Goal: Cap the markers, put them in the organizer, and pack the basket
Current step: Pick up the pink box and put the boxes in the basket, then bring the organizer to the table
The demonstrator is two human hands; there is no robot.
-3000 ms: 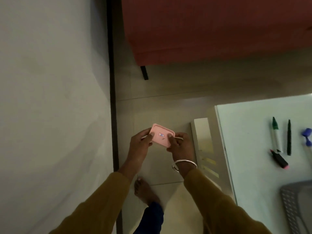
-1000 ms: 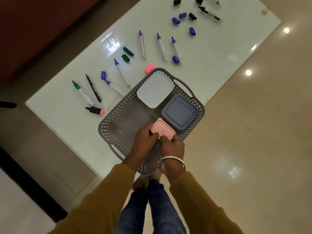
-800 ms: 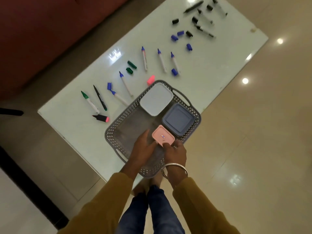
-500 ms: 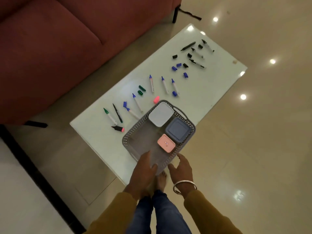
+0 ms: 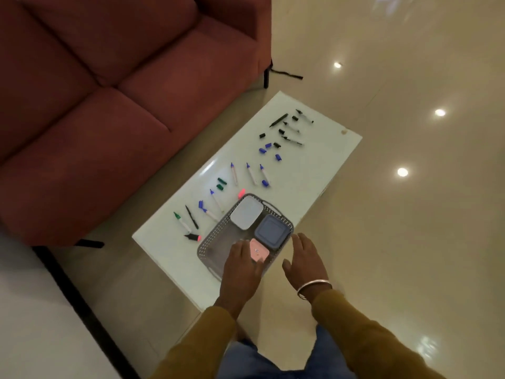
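We cannot read the small sticker on the pink box [image 5: 258, 251]; both hands' fingers spread open, empty, over the basket [image 5: 216, 243] at the counter [image 5: 314, 170] edge.

I stand on a glossy beige tiled floor [image 5: 396, 242] that mirrors round ceiling lights as bright spots [image 5: 402, 172]. A low white glass-topped table [image 5: 314, 165] lies ahead of me, set at an angle. Beyond its far long edge sits a dark red fabric sofa [image 5: 109, 105] on thin black legs [image 5: 266, 77]. To my left a black strip [image 5: 82, 305] borders a pale surface [image 5: 32, 324].
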